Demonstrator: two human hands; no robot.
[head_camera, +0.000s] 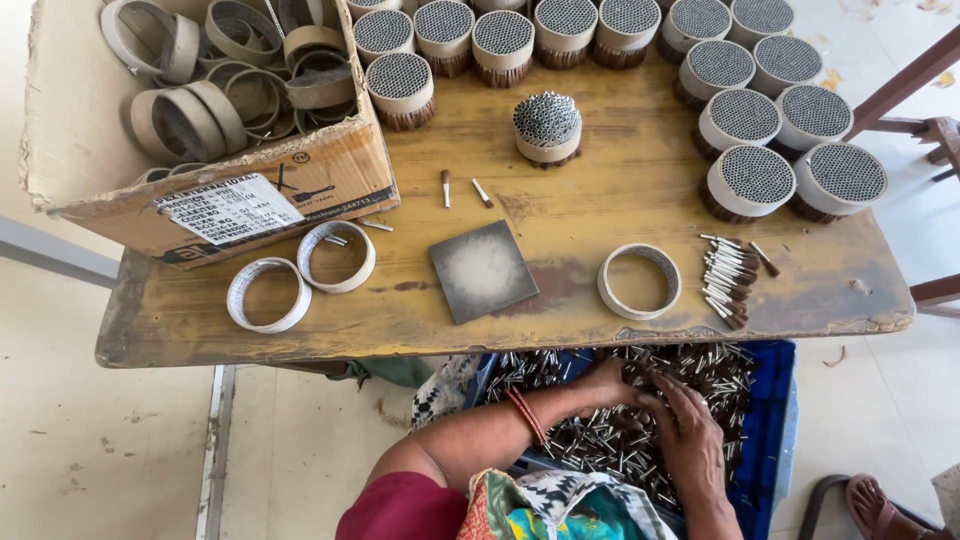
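Both hands, left (607, 385) and right (690, 440), are buried in the loose tubes (600, 445) piled in the blue crate (765, 430) just below the table (620, 200) edge, fingers curled into the heap, though an actual grasp can't really be made out.

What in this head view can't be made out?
- Left hand and right hand: fingertips buried among the small tubes, so any grasp is unclear.
- Blue crate: far side hidden under the wooden table.
- Rear bundles: cut off by the top edge.
- Cardboard box: its rings' count is unclear, as they overlap.
- Sandalled foot: cut off at the bottom right corner.
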